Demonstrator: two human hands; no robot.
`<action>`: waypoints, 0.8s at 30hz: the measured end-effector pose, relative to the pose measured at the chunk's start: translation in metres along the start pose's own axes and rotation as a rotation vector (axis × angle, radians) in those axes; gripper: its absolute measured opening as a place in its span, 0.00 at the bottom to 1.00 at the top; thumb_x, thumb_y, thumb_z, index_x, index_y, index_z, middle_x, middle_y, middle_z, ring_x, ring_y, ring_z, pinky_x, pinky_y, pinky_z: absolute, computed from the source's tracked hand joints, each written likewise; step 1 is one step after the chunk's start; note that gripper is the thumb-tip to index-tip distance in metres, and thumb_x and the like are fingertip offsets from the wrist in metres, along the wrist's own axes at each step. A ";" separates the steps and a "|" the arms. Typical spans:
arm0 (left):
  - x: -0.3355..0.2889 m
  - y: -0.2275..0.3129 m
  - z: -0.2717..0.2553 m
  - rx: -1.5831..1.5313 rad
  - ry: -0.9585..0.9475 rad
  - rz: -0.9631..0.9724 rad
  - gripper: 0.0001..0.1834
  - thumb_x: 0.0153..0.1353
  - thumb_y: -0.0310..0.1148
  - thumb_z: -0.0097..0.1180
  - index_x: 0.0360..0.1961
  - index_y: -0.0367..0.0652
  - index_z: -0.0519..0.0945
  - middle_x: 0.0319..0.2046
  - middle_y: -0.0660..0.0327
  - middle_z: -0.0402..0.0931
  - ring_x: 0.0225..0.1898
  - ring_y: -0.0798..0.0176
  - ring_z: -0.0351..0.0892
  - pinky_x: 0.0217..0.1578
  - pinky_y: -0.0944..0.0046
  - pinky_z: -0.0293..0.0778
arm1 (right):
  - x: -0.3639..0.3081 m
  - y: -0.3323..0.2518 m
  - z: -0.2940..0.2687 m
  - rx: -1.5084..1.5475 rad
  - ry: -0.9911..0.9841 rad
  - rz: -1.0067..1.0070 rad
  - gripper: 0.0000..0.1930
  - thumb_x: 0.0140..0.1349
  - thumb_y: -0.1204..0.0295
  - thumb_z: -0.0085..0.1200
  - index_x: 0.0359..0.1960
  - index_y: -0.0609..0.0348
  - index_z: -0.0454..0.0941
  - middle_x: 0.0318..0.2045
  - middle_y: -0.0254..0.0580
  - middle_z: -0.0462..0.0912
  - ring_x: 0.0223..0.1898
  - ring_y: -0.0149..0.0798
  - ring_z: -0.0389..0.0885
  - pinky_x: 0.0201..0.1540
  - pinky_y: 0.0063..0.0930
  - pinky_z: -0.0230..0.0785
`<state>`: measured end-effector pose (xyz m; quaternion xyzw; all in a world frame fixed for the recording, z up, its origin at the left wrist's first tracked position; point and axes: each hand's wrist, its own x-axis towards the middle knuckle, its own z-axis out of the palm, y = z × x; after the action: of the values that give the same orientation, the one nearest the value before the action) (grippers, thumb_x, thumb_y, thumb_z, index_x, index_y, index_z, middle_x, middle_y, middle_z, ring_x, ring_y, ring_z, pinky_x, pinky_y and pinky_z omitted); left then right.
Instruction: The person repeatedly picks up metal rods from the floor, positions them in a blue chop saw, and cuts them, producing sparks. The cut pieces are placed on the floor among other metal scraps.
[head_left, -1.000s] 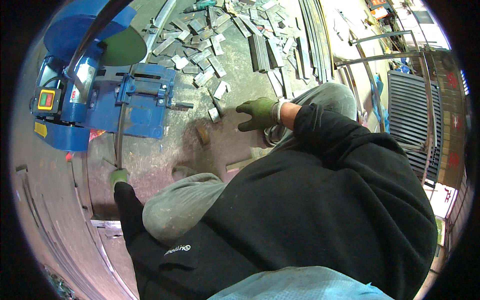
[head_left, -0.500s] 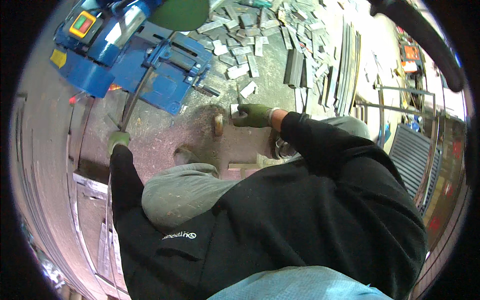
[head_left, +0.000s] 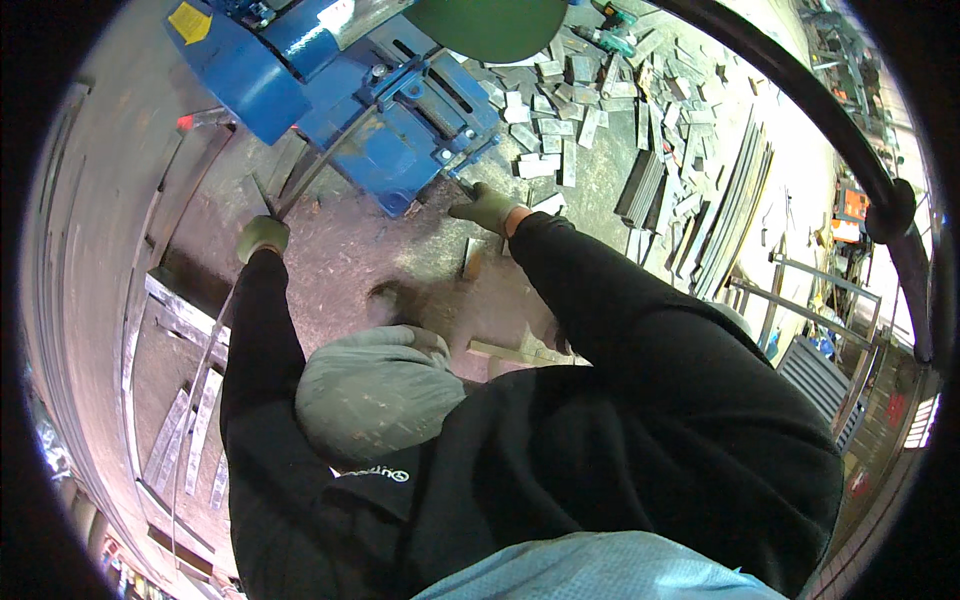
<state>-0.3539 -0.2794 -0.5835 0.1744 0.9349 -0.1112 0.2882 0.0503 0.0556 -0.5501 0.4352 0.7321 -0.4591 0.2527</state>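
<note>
Now the left hand (head_left: 263, 237) wraps a long steel bar (head_left: 335, 152) running into the vise (head_left: 412, 88) of a blue cut-off saw (head_left: 250, 88); the right hand (head_left: 488, 208), fingers parted, has moved beside the vise screw (head_left: 461, 186), contact unclear; steel offcuts (head_left: 538, 167) lie beyond.

Blk l/s top (head_left: 600, 430) w/ white print (head_left: 388, 474); green L glove (head_left: 262, 238), R glove (head_left: 489, 209) past top's sleeves (head_left: 266, 345); grey trousers (head_left: 375, 400) beyond top; lt-blue fabric (head_left: 600, 568) over top's edge.
</note>
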 end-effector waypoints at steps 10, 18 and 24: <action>0.004 0.000 -0.003 -0.026 -0.019 -0.054 0.26 0.80 0.52 0.63 0.67 0.52 0.98 0.70 0.46 0.94 0.72 0.37 0.94 0.70 0.37 0.90 | -0.031 0.003 -0.033 0.347 -0.003 0.147 0.37 0.70 0.40 0.79 0.60 0.65 0.92 0.41 0.39 0.91 0.39 0.37 0.89 0.42 0.38 0.83; 0.006 0.000 0.001 -0.042 0.020 -0.037 0.26 0.81 0.52 0.65 0.69 0.52 0.97 0.72 0.46 0.93 0.74 0.38 0.93 0.71 0.36 0.89 | -0.121 0.015 -0.113 -0.259 0.092 -0.065 0.59 0.71 0.26 0.72 0.85 0.69 0.80 0.77 0.73 0.88 0.79 0.66 0.88 0.81 0.49 0.78; -0.039 0.000 -0.026 0.067 0.153 0.051 0.42 0.64 0.58 0.80 0.74 0.51 0.84 0.69 0.48 0.91 0.70 0.39 0.93 0.69 0.35 0.87 | -0.275 0.022 -0.167 -0.208 -0.057 -0.273 0.50 0.81 0.35 0.72 0.87 0.65 0.77 0.80 0.64 0.87 0.80 0.58 0.87 0.84 0.45 0.78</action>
<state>-0.3366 -0.2818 -0.5403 0.2158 0.9453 -0.1213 0.2126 0.2106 0.0977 -0.2730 0.2903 0.8205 -0.4229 0.2523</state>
